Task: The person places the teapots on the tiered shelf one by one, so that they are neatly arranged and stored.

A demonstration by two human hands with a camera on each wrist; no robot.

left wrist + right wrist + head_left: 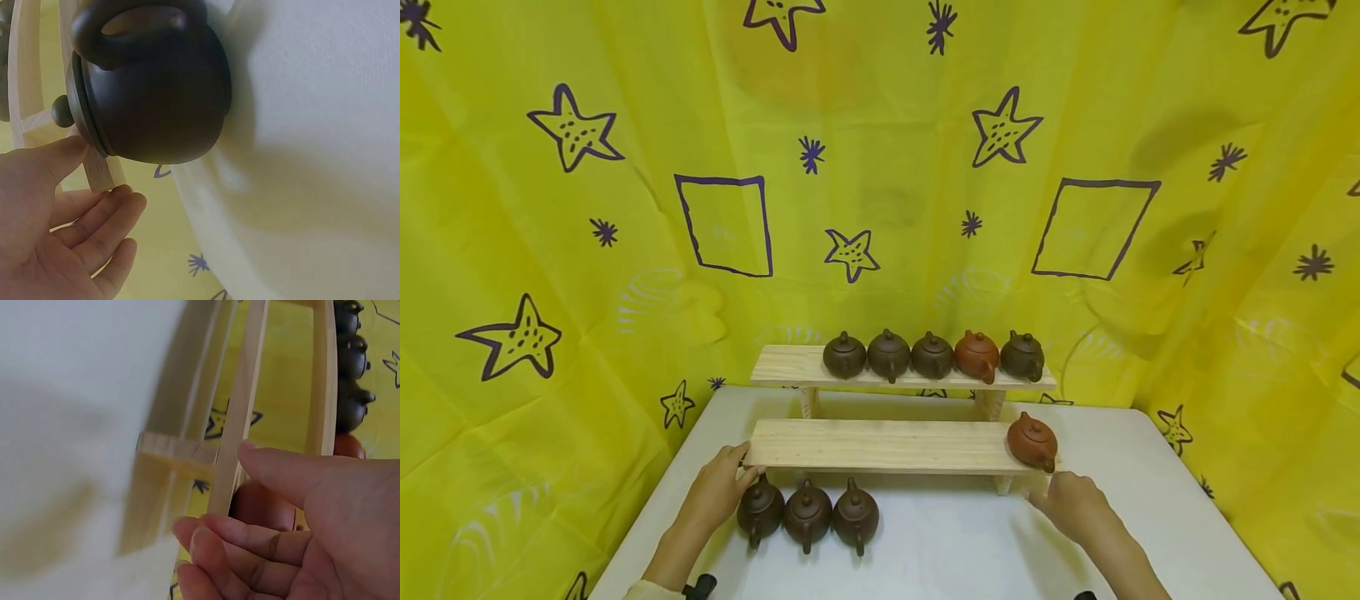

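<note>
My left hand [715, 492] holds the left end of the lower wooden shelf [880, 446], its thumb near a dark teapot [156, 87] in the left wrist view. My right hand [1078, 508] grips the same shelf at its right end, thumb and forefinger at the plank in the right wrist view. Just above that hand, a reddish-brown teapot [1032, 442] sits on the shelf's right end. Three dark brown teapots [807, 512] stand in a row on the table in front of the shelf, the leftmost beside my left hand.
Behind, a higher wooden shelf [786, 367] carries several dark teapots [888, 357] and one reddish teapot [977, 357], grouped toward its right. Both shelves stand on the white table [940, 542]. A yellow patterned curtain [910, 183] encloses the back and sides.
</note>
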